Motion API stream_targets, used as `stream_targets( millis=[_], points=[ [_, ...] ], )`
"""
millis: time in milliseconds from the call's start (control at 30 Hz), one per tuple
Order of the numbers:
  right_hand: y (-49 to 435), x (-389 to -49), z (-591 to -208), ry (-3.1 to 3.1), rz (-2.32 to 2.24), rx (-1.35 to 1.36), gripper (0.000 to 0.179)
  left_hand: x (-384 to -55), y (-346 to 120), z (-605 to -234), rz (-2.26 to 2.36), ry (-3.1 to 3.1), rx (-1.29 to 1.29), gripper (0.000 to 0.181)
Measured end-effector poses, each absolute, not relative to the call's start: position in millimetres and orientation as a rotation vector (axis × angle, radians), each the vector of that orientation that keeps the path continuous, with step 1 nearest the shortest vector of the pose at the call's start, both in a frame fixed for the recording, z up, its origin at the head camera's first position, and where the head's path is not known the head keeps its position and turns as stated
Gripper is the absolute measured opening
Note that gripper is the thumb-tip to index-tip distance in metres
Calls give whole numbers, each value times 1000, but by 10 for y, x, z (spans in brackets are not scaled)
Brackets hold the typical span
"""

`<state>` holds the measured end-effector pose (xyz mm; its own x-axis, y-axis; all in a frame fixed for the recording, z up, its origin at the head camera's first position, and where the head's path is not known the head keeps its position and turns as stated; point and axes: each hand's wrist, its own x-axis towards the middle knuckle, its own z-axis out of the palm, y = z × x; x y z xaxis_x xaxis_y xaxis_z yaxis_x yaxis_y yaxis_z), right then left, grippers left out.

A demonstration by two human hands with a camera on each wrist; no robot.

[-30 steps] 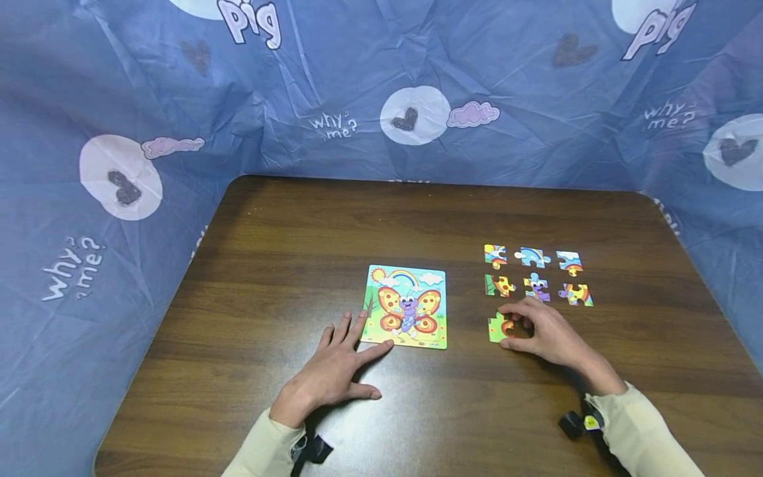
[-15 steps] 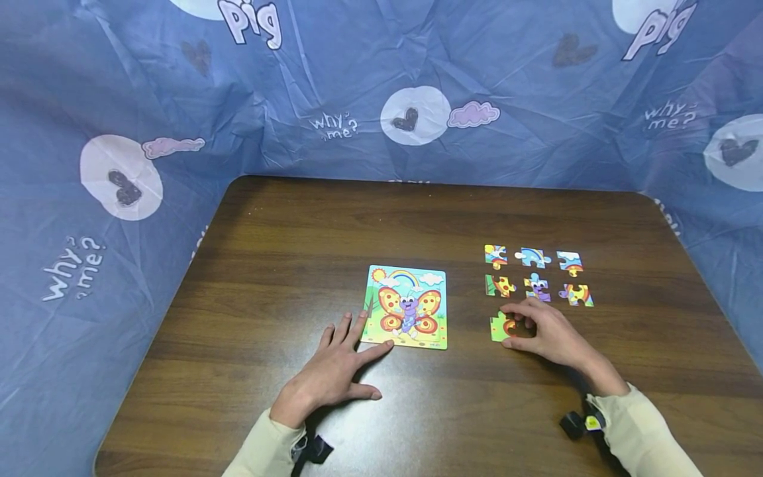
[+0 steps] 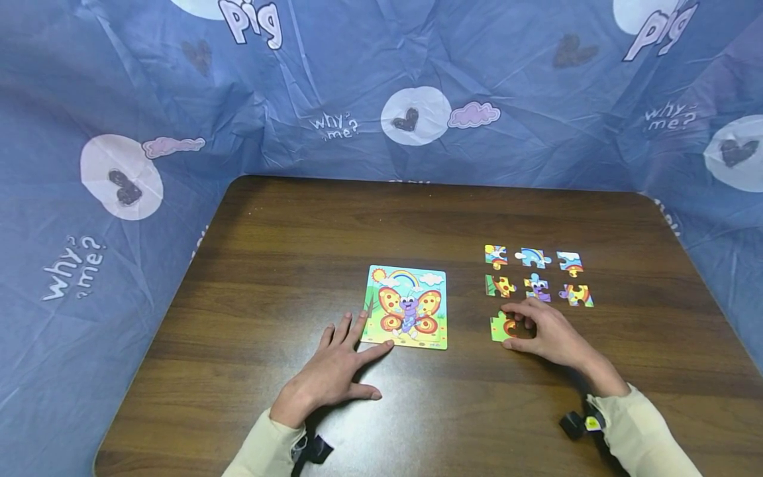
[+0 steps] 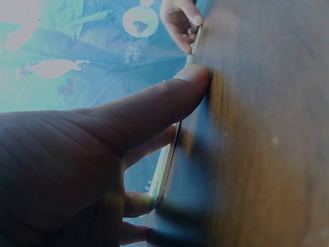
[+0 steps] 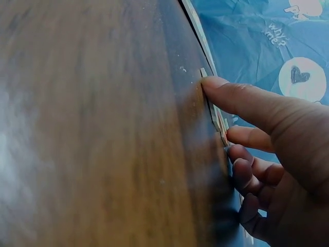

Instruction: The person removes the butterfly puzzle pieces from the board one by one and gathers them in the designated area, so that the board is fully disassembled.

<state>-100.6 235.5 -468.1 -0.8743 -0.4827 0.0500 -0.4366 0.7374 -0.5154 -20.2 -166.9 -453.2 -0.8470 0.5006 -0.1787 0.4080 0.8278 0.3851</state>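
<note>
A green puzzle piece [image 3: 499, 327] with a red-orange curve lies flat on the table. My right hand [image 3: 551, 334] pinches it between thumb and index finger at opposite edges, hiding part of its right side. In the right wrist view the thumb [image 5: 247, 100] meets the piece's near edge, and the other fingers curl underneath the palm. My left hand [image 3: 334, 377] is spread out, fingers straight. Its fingertips touch the left and lower edges of a square butterfly picture board [image 3: 408, 308]. The left thumb [image 4: 169, 100] rests on the table in the left wrist view.
Above the right hand, several loose puzzle pieces lie in two rows, among them a rainbow piece [image 3: 532, 258] and a purple butterfly-body piece [image 3: 537, 286]. Brown wooden table [image 3: 268, 265] surrounds the board. Blue printed cloth [image 3: 322, 73] hangs behind the table and at both sides.
The green piece shifted slightly to the right with the right hand between the first frame and the second. Since then it has stayed put. My left hand keeps its place on the board.
</note>
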Motion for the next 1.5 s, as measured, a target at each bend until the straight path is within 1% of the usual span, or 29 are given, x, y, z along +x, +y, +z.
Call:
stream_targets(
  millis=[167,333,567,733,967,1233,1500],
  points=[
    [2343,-998,-4655,2848,-808,-731,61,-200,-1669,-4529,488,2735,691,77],
    [2281,-1012,-4554,2899,-804,-728,57,-201,-1666,-4532,486,2729,684,77],
    [2053,-1073,-4341,2911,-826,-720,56,-205,-1667,-4541,489,2723,672,77],
    [1852,-1106,-4291,2858,-887,-730,57,-205,-1666,-4538,485,2722,683,77],
    [1498,-1125,-4291,2799,-955,-772,55,-207,-1663,-4537,485,2728,686,77],
    [1058,-1063,-4392,2733,-976,-894,53,-203,-1673,-4537,484,2740,707,77],
    [826,-1000,-4542,2711,-898,-941,54,-208,-1677,-4535,479,2743,710,77]
  ],
)
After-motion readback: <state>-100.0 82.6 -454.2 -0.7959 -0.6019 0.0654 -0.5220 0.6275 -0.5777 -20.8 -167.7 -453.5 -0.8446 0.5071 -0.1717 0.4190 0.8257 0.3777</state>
